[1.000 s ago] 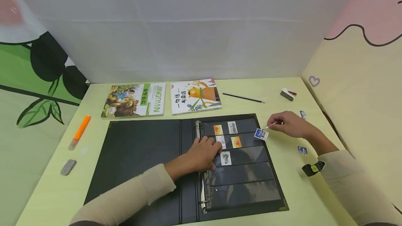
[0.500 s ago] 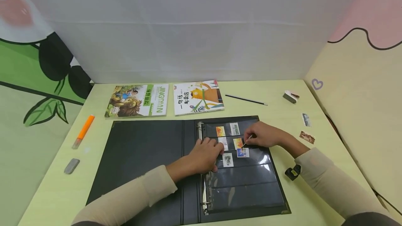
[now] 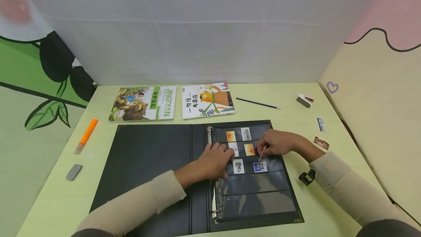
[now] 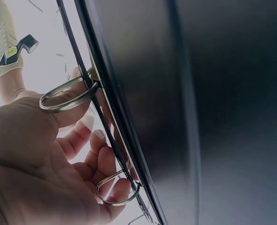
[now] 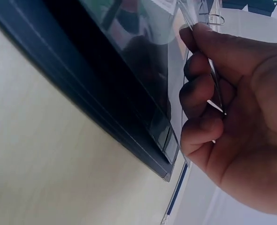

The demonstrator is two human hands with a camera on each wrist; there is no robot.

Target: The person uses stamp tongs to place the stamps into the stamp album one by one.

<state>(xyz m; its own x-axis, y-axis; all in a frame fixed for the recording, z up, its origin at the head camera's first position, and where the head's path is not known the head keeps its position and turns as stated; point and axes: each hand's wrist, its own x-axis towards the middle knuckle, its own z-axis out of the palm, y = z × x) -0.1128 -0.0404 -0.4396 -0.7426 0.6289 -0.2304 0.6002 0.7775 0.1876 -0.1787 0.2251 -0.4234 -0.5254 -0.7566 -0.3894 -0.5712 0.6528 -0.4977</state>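
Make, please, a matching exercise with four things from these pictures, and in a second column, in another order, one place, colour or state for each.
1. tweezers
2. binder
3. blue stamp
4. marker

A. orange
B. beside the grey stamp
C. held by the right hand
D. open on the table

Pairs: 1-C, 2-D, 3-B, 4-A.

Beige sleeves (image 3: 348, 189) show at seven and four o'clock. A black wrist camera (image 3: 307, 177) bears a yellow label (image 4: 11, 52).

There are eight stamps (image 3: 260, 167), two books (image 3: 208, 101), and one each of binder (image 3: 154, 149), tweezers (image 3: 262, 154), pencil (image 3: 258, 103), stapler (image 3: 303, 101), marker (image 3: 87, 134) and eraser (image 3: 74, 172).
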